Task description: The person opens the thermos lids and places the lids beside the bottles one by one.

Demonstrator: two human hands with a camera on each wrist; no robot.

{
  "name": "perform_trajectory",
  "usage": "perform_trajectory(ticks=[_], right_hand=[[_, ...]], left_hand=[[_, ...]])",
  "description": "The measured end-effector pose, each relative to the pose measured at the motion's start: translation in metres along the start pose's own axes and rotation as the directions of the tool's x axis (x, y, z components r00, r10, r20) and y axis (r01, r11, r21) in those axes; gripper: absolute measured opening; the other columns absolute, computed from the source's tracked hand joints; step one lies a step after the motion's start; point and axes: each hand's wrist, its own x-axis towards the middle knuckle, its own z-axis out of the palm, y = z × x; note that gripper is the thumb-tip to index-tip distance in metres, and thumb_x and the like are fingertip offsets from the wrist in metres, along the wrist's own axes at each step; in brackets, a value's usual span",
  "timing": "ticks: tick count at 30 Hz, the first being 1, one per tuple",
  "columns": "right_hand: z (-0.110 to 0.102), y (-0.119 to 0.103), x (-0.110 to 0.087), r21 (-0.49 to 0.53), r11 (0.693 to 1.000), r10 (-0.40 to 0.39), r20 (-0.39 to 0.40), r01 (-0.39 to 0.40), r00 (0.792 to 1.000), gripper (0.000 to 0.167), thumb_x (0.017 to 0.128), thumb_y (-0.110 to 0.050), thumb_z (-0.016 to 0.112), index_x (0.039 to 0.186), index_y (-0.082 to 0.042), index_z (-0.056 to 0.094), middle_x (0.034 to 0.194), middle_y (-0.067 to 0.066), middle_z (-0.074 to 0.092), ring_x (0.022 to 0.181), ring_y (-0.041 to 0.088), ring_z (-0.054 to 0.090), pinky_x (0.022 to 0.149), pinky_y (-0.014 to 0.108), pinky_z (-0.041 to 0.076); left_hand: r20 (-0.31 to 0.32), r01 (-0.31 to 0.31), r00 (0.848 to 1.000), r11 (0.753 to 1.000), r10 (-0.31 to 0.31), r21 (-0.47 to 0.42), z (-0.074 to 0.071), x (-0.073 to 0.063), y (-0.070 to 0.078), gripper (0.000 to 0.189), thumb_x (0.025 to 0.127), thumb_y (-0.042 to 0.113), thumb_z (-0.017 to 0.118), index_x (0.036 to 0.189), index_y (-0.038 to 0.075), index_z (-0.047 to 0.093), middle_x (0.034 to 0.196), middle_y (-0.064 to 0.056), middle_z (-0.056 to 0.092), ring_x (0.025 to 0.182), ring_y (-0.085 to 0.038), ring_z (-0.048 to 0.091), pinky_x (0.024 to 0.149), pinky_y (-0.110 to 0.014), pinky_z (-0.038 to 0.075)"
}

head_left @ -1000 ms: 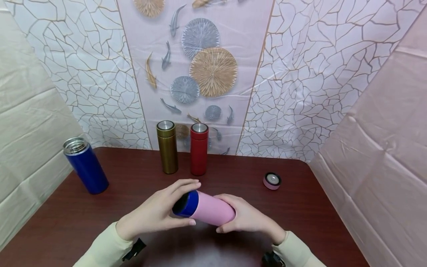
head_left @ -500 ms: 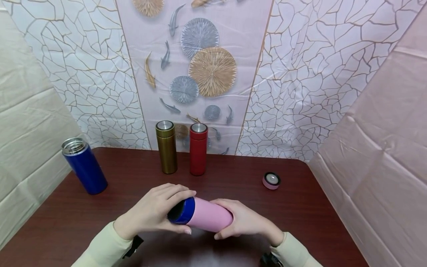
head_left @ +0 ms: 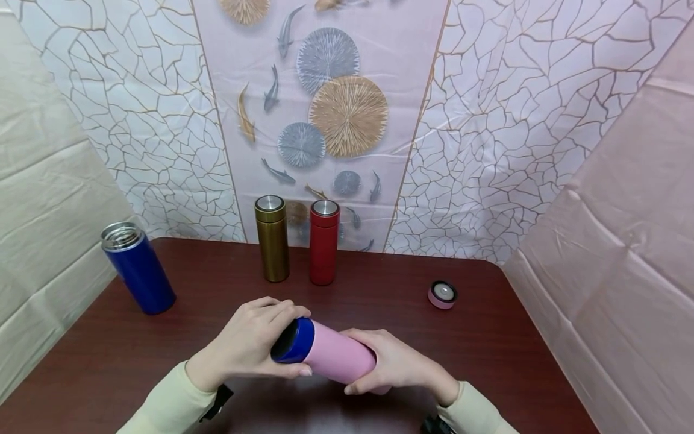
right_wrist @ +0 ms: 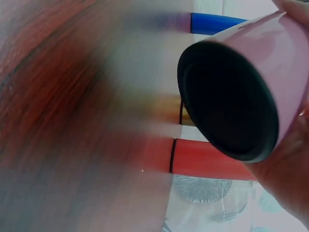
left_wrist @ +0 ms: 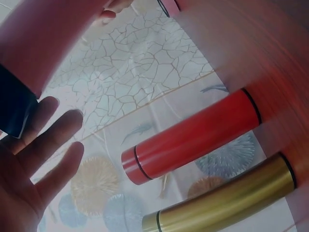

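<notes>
A pink thermos bottle [head_left: 340,354] with a blue lid [head_left: 301,341] on its mouth is held tilted above the table, lid end toward the left. My left hand [head_left: 252,343] grips the blue lid between thumb and fingers. Around the lower part of the pink body my right hand [head_left: 396,364] is wrapped. The bottle's black base [right_wrist: 227,101] faces the right wrist view. A pink lid [head_left: 441,295] lies upside down on the table at the right. At the left stands a blue thermos bottle [head_left: 140,270] without a lid, its metal mouth showing.
Near the table's back edge, a gold thermos bottle [head_left: 273,244] and a red thermos bottle [head_left: 324,244] stand upright with lids on. The dark red-brown table [head_left: 390,283] has patterned cloth [head_left: 488,150] hung behind it and plain cloth at both sides.
Both hands have lowered slightly with the pink bottle. My left fingers have curled closer around the blue lid, and the right hand has slid a little up the body from the base.
</notes>
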Motion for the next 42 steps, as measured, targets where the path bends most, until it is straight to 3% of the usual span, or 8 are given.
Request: perform_trajectory(ticks=[7, 9, 14, 18, 24, 30, 32, 42], right_hand=[[0.002, -0.002, 0.000, -0.193, 0.980, 0.016, -0.156, -0.046, 0.988, 0.074, 0.074, -0.059, 0.083, 0.137, -0.030, 0.059, 0.123, -0.011, 0.065, 0.099, 0.006, 0.062, 0.083, 0.032, 0.053], [0.004, -0.002, 0.001, -0.250, 0.965, 0.024, -0.208, -0.077, 0.978, 0.075, 0.073, -0.061, 0.083, 0.136, -0.028, 0.059, 0.125, -0.009, 0.065, 0.102, 0.007, 0.062, 0.085, 0.035, 0.053], [0.006, -0.002, 0.003, -0.320, 0.941, 0.013, -0.289, -0.110, 0.957, 0.074, 0.071, -0.059, 0.085, 0.135, -0.029, 0.060, 0.125, -0.009, 0.065, 0.103, 0.008, 0.062, 0.084, 0.037, 0.054], [0.005, -0.002, 0.004, -0.311, 0.945, 0.003, -0.303, -0.102, 0.953, 0.074, 0.070, -0.057, 0.087, 0.134, -0.029, 0.061, 0.125, -0.009, 0.065, 0.102, 0.008, 0.062, 0.083, 0.037, 0.054], [0.002, 0.000, 0.001, -0.223, 0.969, 0.038, -0.286, -0.105, 0.957, 0.074, 0.070, -0.059, 0.086, 0.133, -0.031, 0.062, 0.127, -0.012, 0.063, 0.106, 0.007, 0.061, 0.088, 0.038, 0.053], [-0.001, 0.005, -0.004, -0.105, 0.991, 0.057, -0.229, -0.082, 0.972, 0.072, 0.070, -0.056, 0.087, 0.134, -0.036, 0.061, 0.126, -0.014, 0.063, 0.107, 0.007, 0.061, 0.088, 0.036, 0.053], [-0.001, 0.006, -0.004, -0.065, 0.996, 0.055, -0.198, -0.069, 0.979, 0.071, 0.071, -0.054, 0.088, 0.134, -0.038, 0.060, 0.125, -0.015, 0.064, 0.106, 0.007, 0.061, 0.087, 0.034, 0.053], [-0.003, 0.004, -0.005, -0.047, 0.998, 0.022, -0.150, -0.030, 0.988, 0.070, 0.073, -0.053, 0.087, 0.135, -0.038, 0.058, 0.122, -0.016, 0.064, 0.103, 0.007, 0.061, 0.084, 0.031, 0.053]], left_hand=[[0.045, 0.215, 0.976, 0.977, -0.215, 0.002, 0.002, 0.001, 0.004, 0.067, 0.080, 0.073, 0.067, 0.115, 0.017, 0.060, 0.096, 0.008, 0.070, 0.070, -0.007, 0.060, 0.067, -0.031, 0.053], [0.079, 0.329, 0.941, 0.944, -0.329, 0.008, 0.002, 0.002, 0.006, 0.064, 0.080, 0.073, 0.067, 0.115, 0.019, 0.060, 0.089, 0.009, 0.069, 0.066, -0.006, 0.056, 0.061, -0.027, 0.050], [0.162, 0.555, 0.818, 0.831, -0.553, 0.038, 0.003, 0.007, 0.010, 0.061, 0.081, 0.074, 0.065, 0.112, 0.022, 0.056, 0.076, 0.008, 0.064, 0.058, -0.005, 0.051, 0.052, -0.025, 0.045], [0.177, 0.592, 0.790, 0.805, -0.588, 0.032, 0.003, 0.009, 0.011, 0.061, 0.080, 0.073, 0.067, 0.112, 0.023, 0.055, 0.079, 0.006, 0.066, 0.058, -0.005, 0.052, 0.052, -0.026, 0.045], [0.262, 0.573, 0.801, 0.816, -0.539, -0.072, -0.002, 0.006, 0.009, 0.070, 0.081, 0.076, 0.063, 0.128, 0.026, 0.054, 0.103, 0.008, 0.068, 0.074, -0.004, 0.059, 0.063, -0.027, 0.052], [0.311, 0.344, 0.915, 0.901, -0.258, -0.265, -0.016, 0.004, 0.005, 0.074, 0.083, 0.058, 0.076, 0.146, 0.032, 0.046, 0.136, 0.015, 0.052, 0.106, -0.003, 0.060, 0.085, -0.030, 0.054], [0.307, 0.262, 0.937, 0.918, -0.168, -0.298, -0.021, 0.004, 0.004, 0.076, 0.084, 0.047, 0.081, 0.148, 0.031, 0.045, 0.142, 0.013, 0.048, 0.117, -0.006, 0.057, 0.091, -0.033, 0.053], [0.288, 0.130, 0.957, 0.941, -0.037, -0.312, -0.038, 0.006, 0.003, 0.073, 0.079, 0.025, 0.088, 0.142, 0.026, 0.053, 0.142, 0.006, 0.051, 0.118, -0.011, 0.058, 0.091, -0.034, 0.053]])
